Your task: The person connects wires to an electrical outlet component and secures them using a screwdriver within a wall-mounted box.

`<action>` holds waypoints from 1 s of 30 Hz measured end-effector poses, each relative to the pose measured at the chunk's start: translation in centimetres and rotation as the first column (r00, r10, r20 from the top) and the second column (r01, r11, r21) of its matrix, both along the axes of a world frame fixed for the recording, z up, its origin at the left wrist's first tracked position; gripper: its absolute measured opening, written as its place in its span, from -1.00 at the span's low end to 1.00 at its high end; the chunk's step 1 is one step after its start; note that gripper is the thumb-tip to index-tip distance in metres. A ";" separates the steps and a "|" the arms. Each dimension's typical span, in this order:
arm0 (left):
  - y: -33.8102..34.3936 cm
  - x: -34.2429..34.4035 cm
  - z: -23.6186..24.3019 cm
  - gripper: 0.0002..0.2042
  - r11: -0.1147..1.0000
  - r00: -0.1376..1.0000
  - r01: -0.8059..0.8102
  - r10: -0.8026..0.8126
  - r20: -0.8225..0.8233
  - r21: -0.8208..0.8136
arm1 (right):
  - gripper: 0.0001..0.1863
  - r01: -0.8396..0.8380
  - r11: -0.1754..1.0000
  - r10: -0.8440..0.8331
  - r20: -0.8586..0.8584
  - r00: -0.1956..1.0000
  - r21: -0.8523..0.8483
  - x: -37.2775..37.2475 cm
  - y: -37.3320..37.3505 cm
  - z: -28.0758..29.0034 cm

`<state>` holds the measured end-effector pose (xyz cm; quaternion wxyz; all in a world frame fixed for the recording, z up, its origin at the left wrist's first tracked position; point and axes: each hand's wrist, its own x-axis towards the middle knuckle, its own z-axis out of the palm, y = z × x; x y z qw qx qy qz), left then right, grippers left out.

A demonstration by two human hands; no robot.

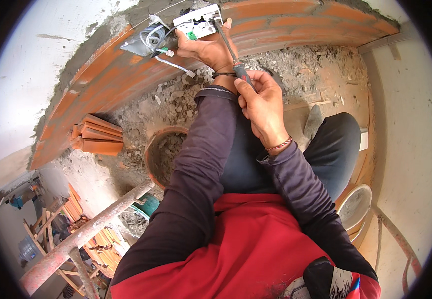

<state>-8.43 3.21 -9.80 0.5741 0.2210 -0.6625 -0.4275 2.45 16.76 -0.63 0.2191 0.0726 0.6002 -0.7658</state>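
Note:
My left hand (pixel 207 50) reaches up to the brick wall, its fingers around a white plastic outlet frame (pixel 196 24) with a small green part at its lower edge. In my right hand (pixel 264 107) is a screwdriver (pixel 241 71), gripped by its dark handle with red marks. Its shaft slants up past my left wrist, and the tip meets the right part of the frame. Left of the frame, coiled grey cables (pixel 153 37) hang from the wall by a grey piece I cannot make out. One ends in a white plug (pixel 190 74), another in a green-and-white connector (pixel 166 52).
Rubble (pixel 176 94) lies along the foot of the brick wall (pixel 91 84). Stacked bricks (pixel 99 137), a mortar bucket (pixel 151 154) and a metal pipe rail (pixel 91 226) are at left. A trowel (pixel 313 121) lies by my right knee; another bucket (pixel 355 207) stands at right.

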 end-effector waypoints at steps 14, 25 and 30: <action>0.6 -0.3 1.4 0.14 0.964 0.936 0.195 -0.129 -0.327 0.180 | -0.81 0.039 0.905 0.095 0.289 0.953 -0.424 -0.3 0.0 1.2; 0.4 -0.4 0.0 0.11 0.988 0.983 0.008 0.020 -0.182 0.153 | -0.76 -0.082 0.991 0.096 0.130 0.987 -0.107 0.0 -0.1 0.8; 1.3 0.1 1.0 0.08 0.967 0.985 0.021 0.023 -0.169 0.253 | -0.74 0.014 0.768 0.271 0.344 0.899 -0.641 -1.6 2.1 0.3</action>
